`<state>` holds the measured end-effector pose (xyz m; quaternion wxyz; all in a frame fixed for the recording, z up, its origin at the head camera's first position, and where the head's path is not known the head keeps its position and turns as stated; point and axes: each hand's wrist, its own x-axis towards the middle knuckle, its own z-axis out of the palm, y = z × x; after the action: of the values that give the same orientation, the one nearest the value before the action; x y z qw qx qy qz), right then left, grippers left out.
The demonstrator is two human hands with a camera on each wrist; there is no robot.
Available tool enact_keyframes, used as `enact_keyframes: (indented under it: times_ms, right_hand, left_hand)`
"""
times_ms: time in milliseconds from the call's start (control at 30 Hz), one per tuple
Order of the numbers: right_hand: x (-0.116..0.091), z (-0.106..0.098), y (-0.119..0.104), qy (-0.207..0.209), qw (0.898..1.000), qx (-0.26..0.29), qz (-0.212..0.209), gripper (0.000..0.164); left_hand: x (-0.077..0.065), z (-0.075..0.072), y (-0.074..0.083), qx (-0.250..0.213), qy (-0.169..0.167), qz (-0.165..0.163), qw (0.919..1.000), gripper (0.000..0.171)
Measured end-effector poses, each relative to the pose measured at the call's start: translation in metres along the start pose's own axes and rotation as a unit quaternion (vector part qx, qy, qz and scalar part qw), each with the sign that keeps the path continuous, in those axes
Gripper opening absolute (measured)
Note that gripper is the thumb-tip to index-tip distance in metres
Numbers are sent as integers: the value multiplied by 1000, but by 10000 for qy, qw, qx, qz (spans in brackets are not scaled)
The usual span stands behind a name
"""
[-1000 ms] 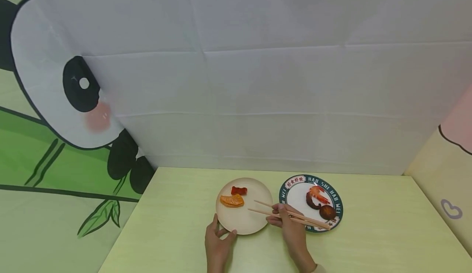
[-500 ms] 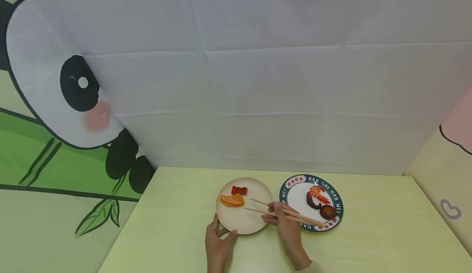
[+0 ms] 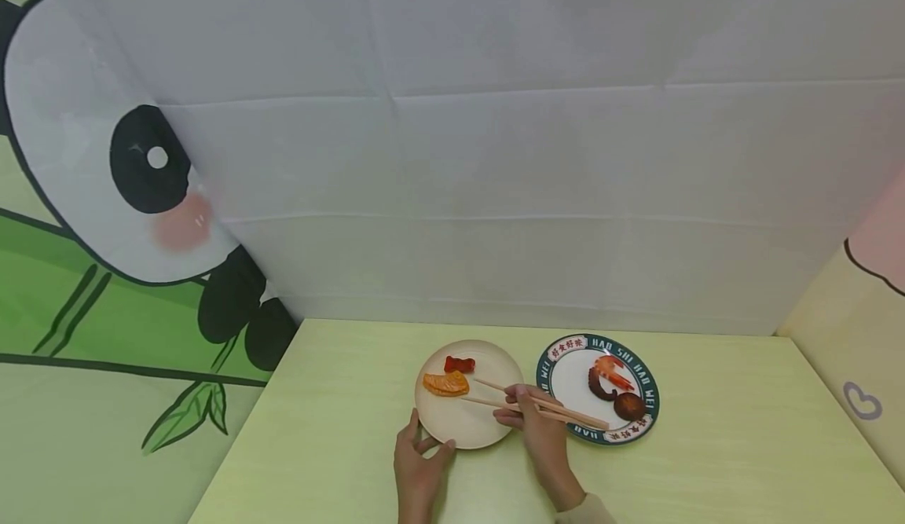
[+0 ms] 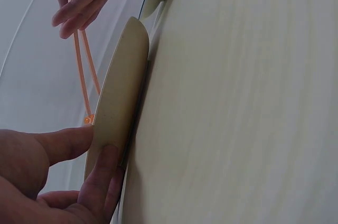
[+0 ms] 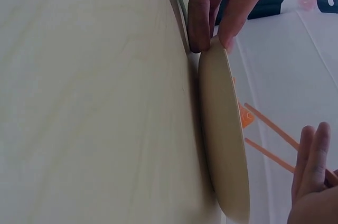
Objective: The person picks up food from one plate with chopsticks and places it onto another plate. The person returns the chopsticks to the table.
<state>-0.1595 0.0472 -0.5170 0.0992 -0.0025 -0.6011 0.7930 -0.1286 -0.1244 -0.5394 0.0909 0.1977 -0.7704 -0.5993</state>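
My left hand pinches the near-left rim of a round beige plate; in the left wrist view the thumb lies on the rim and fingers sit against its outer side. On that plate lie an orange, ridged food piece and a small red piece. My right hand holds a pair of light wooden chopsticks over the plate's right side. Their tips are spread apart beside the orange piece, with nothing between them. The right wrist view shows both chopstick tips near the orange piece.
To the right stands a white plate with a dark green lettered rim. It bears a shrimp, a dark curled piece and a brown mushroom cap. Behind the pale yellow table rises a white cloth wall.
My right hand has moved left with the chopsticks, bringing their tips from the plate's middle right up beside the orange piece. The left hand and both plates have stayed in place.
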Motion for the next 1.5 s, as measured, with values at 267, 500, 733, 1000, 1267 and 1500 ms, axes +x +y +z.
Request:
enact_keyframes:
  times_ms: [267, 500, 733, 1000, 1267, 1500]
  right_hand:
    - [3, 9, -2, 101, 9982, -58, 588, 32]
    - [5, 11, 3, 57, 9981, 20, 606, 30]
    - [7, 12, 5, -55, 9977, -35, 677, 32]
    - [12, 13, 10, -95, 9969, 11, 776, 31]
    - [16, 13, 16, -257, 9958, 56, 880, 37]
    - [19, 11, 23, -346, 9936, 101, 1070, 40]
  left_hand:
    - [0, 1, 0, 42, 42, 7, 10000, 81]
    - [-1, 0, 0, -32, 22, 71, 10000, 81]
    - [-1, 0, -1, -62, 22, 74, 10000, 81]
    - [0, 0, -1, -2, 47, 6, 10000, 82]
    - [-1, 1, 1, 63, 31, -16, 10000, 83]
    - [1, 3, 0, 114, 58, -91, 9999, 85]
